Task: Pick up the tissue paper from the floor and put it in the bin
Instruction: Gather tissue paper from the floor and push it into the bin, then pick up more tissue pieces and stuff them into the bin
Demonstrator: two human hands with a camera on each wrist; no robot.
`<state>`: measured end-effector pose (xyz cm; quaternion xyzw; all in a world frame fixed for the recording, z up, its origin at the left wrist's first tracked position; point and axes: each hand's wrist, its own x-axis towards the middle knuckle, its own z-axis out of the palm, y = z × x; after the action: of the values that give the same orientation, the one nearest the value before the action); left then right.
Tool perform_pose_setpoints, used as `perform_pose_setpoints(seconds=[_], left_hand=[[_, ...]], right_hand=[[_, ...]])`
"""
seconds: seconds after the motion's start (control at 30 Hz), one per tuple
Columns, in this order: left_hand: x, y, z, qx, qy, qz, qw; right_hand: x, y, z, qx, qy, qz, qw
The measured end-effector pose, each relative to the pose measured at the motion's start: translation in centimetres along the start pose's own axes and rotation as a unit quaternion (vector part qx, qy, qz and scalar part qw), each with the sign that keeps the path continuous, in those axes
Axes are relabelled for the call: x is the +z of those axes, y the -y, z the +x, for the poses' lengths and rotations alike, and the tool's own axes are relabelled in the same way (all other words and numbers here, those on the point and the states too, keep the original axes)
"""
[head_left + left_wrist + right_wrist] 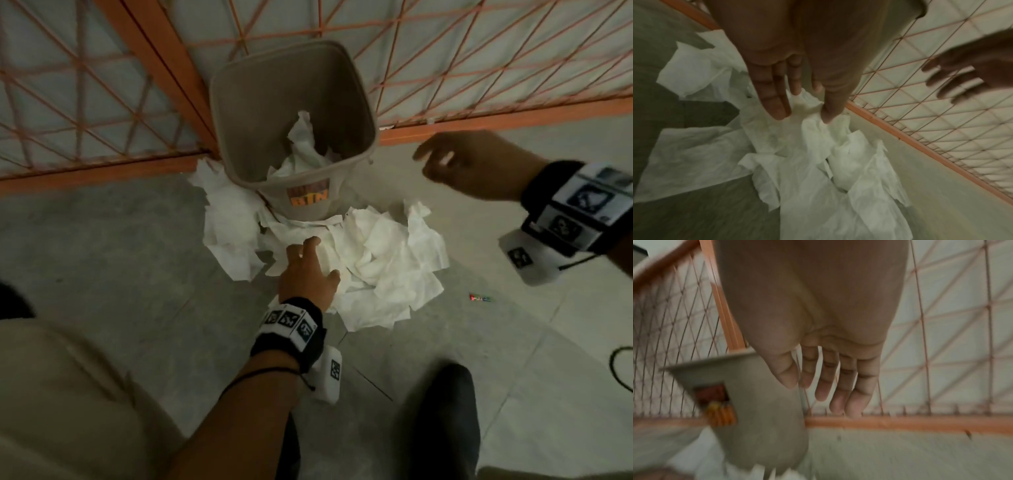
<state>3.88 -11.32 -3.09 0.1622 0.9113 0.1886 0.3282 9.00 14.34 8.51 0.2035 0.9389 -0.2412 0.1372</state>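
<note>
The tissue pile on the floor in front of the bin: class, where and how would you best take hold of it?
Probably gather the raised crumpled folds at the middle of the tissue pile, coming from above on the near side, where the left hand reaches; the bin blocks the far side, and flat edges offer little grip.

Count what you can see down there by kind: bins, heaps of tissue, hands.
Bins: 1, the grey bin
Tissue heaps: 3, floor pile, side pile, tissue in the bin
Hands: 2, left hand, right hand
Total: 6
</note>
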Motion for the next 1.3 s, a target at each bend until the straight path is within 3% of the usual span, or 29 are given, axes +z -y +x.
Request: perform_pose_setpoints(seconds=[0.2, 0.33, 0.43, 0.53, 0.6, 0.73, 0.9, 1.03, 1.17, 1.3], left_hand=[[-0.9, 0.6, 1.1, 0.000, -0.106, -0.052, 0.993], [-4.5, -2.2, -0.8, 0.058, -0.149, -0.062, 0.985], [-8.7, -4.2, -2.8, 0.129, -0.182, -0.044, 0.974], [-13.9, -6.5, -5.2, 0.203, -0.183, -0.050, 0.961], [-17.5, -8.0, -6.0, 0.243, -0.180, -0.036, 0.953], [-22.7, -9.6, -4.9, 0.283, -0.156, 0.015, 0.946], [-25.0, -8.8, -0.2, 0.311, -0.172, 0.099, 0.929], [-23.3, -7.0, 3.7, 0.290, -0.176, 0.117, 0.933], [-21.2, -5.2, 5.0, 0.276, -0.133, 0.138, 0.942], [-20.3, -3.0, 4.1, 0.305, -0.155, 0.090, 0.935]], right_hand=[[12.0, -6.5, -1.8, 0.085, 0.046, 0.031, 0.995], [17.7, -8.8, -2.1, 0.131, 0.083, -0.024, 0.988], [19.6, -10.2, -2.6, 0.112, 0.037, -0.060, 0.991], [20.6, -11.4, -2.8, 0.098, -0.052, -0.045, 0.993], [20.5, -11.7, -2.8, 0.109, -0.084, -0.026, 0.990], [19.6, -11.6, -2.4, 0.123, -0.085, 0.026, 0.988], [17.8, -9.7, -2.2, 0.112, -0.106, 0.083, 0.985], [13.3, -7.3, -2.3, 0.035, -0.175, 0.099, 0.979], [7.1, -3.4, -2.4, -0.077, -0.280, 0.133, 0.948], [1.3, 1.2, -2.1, -0.164, -0.297, 0.190, 0.921]])
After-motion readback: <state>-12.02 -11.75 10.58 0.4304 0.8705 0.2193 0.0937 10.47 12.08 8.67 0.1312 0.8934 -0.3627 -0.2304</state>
